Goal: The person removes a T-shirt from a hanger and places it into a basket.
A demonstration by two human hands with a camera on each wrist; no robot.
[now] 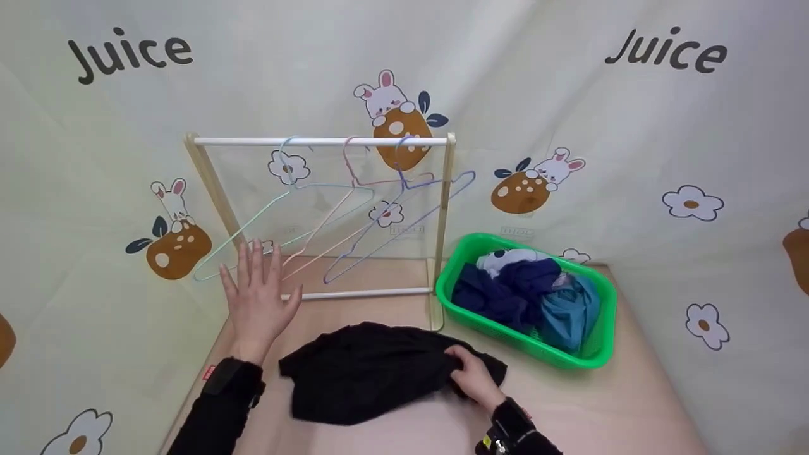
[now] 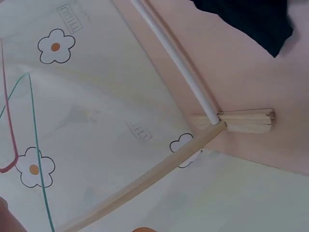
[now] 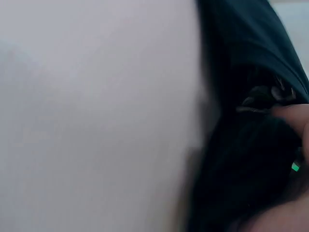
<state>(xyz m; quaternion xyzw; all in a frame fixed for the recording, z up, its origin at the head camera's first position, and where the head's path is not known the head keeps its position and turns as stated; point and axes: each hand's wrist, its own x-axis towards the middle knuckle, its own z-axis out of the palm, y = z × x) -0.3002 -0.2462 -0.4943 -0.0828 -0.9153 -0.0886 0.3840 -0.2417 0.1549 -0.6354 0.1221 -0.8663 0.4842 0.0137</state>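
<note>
A black garment point(image 1: 366, 379) lies crumpled on the table. My right hand point(image 1: 474, 377) pinches its right part between thumb and fingers. In the right wrist view the dark cloth point(image 3: 251, 159) folds around a gap where some print shows. My left hand point(image 1: 257, 309) is raised with fingers spread, holding nothing. It overlaps the lower part of a mint-green hanger point(image 1: 273, 201) in the head view. A pink hanger point(image 1: 354, 180) and a purple hanger point(image 1: 404, 183) hang beside that one. The left wrist view shows the green hanger's wire point(image 2: 36, 130) near a fingertip point(image 2: 7, 220).
The hangers hang from a small rack point(image 1: 240, 141) with white bars and wooden posts. To its right, a green basket point(image 1: 610, 316) holds navy, teal and white clothes. A printed curtain point(image 1: 632, 126) encloses the pinkish table point(image 1: 632, 404) behind and at both sides.
</note>
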